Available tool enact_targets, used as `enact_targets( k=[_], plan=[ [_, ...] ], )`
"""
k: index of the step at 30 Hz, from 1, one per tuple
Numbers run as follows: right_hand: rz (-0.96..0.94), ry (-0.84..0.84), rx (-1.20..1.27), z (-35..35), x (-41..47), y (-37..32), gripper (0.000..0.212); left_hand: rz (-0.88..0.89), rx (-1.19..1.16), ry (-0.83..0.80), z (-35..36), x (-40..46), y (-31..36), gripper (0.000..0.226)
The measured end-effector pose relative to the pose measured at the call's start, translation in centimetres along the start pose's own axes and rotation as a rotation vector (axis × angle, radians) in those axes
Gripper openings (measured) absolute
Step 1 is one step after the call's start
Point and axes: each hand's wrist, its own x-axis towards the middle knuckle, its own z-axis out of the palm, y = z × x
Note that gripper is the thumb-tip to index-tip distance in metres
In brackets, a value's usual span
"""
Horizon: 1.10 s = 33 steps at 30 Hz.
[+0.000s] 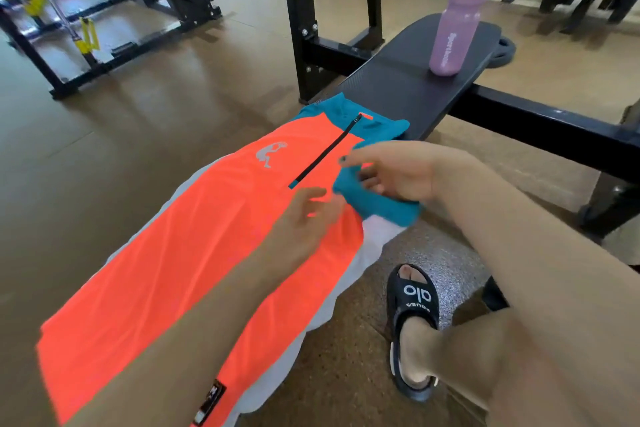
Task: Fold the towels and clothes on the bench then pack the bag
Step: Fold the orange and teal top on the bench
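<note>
An orange and teal sports shirt (194,236) with a black zip lies spread lengthwise on the black bench (398,94), over a white towel (346,274) whose edge shows along the right side. My left hand (308,218) rests with relaxed fingers on the orange chest below the zip. My right hand (388,166) is over the teal sleeve (377,201), which is folded inward onto the shirt; its fingers are spread and loosely bent, touching the sleeve. No bag is in view.
A pink water bottle (457,14) stands upright on the bench's far end. The black rack frame (301,21) rises behind the bench. My foot in a black sandal (412,319) is on the floor to the right. Gym machines stand at the back left.
</note>
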Motion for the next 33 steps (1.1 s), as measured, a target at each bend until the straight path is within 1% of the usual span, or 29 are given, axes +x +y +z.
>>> enact_targets(
  k=[1,2,3,5,6,7,8,10,11,13,14,15,17,18,20,21,23,25,27,29,31,33],
  plan=[
    [0.034,-0.058,0.004,1.1,0.4,-0.4,0.011,-0.097,-0.141,0.01,-0.4,0.7,0.7,0.057],
    [0.076,-0.092,-0.042,1.8,0.8,-0.4,0.016,-0.165,-0.206,-0.002,-1.0,1.3,1.0,0.055],
    [0.112,-0.104,-0.119,2.2,1.2,-0.4,0.02,-0.204,-0.182,-0.023,-1.5,1.8,0.9,0.061],
    [0.168,-0.092,-0.293,2.4,1.7,-0.1,0.027,-0.277,-0.086,-0.042,-2.0,2.0,-0.1,0.089],
    [0.193,-0.067,-0.394,2.4,1.9,0.1,0.031,-0.316,-0.065,-0.037,-2.0,2.2,-0.7,0.094],
    [0.213,-0.041,-0.499,2.4,2.1,0.3,0.031,-0.339,-0.059,-0.022,-1.7,2.2,-1.1,0.091],
    [0.227,-0.028,-0.581,2.5,2.1,0.4,0.027,-0.347,-0.049,-0.013,-1.4,2.5,-1.4,0.086],
    [0.229,-0.012,-0.632,2.7,2.1,0.5,0.017,-0.313,0.028,-0.047,-0.6,2.7,-1.3,0.076],
    [0.22,-0.002,-0.616,2.7,2.1,0.7,0.015,-0.275,0.071,-0.058,-0.1,2.7,-1.2,0.065],
    [0.199,0.038,-0.596,2.5,2.5,1.0,0.013,-0.223,0.136,-0.027,0.9,2.8,-1.1,0.031],
    [0.187,0.06,-0.633,2.4,2.8,1.3,0.014,-0.218,0.137,-0.012,1.2,2.8,-1.1,0.015],
    [0.173,0.089,-0.711,2.2,3.0,1.5,0.016,-0.222,0.12,-0.008,1.4,2.7,-1.0,0.008],
    [0.121,0.163,-0.851,1.7,3.4,1.9,0.011,-0.222,0.092,-0.025,1.5,2.6,-0.9,0.011],
    [0.092,0.199,-0.857,1.3,3.6,2.1,0.008,-0.24,0.067,-0.032,1.3,2.3,-0.8,0.01],
    [0.071,0.229,-0.845,0.8,3.7,2.3,0.007,-0.3,-0.084,-0.064,0.5,1.4,-0.3,0.024],
    [0.08,0.22,-0.837,0.6,3.6,2.3,0.014,-0.316,-0.187,-0.084,0.1,1.1,0.0,0.027],
    [0.123,0.173,-0.807,0.4,3.3,2.6,0.026,-0.313,-0.316,-0.106,-1.0,0.7,0.3,0.021],
    [0.21,0.106,-0.757,0.4,3.1,3.3,0.027,-0.324,-0.348,-0.116,-2.1,0.5,0.7,0.028],
    [0.331,0.01,-0.71,0.5,2.7,3.8,0.031,-0.329,-0.331,-0.074,-3.4,0.7,0.8,0.029],
    [0.393,-0.081,-0.67,0.7,2.2,4.1,0.037,-0.323,-0.304,-0.034,-4.7,1.3,1.0,0.022],
    [0.366,-0.112,-0.655,1.0,1.6,4.0,0.037,-0.314,-0.159,0.047,-6.1,2.1,0.6,0.017],
    [0.283,-0.061,-0.661,1.2,1.2,3.7,0.034,-0.293,0.064,0.153,-7.4,3.3,-0.8,0.016]
  ],
)
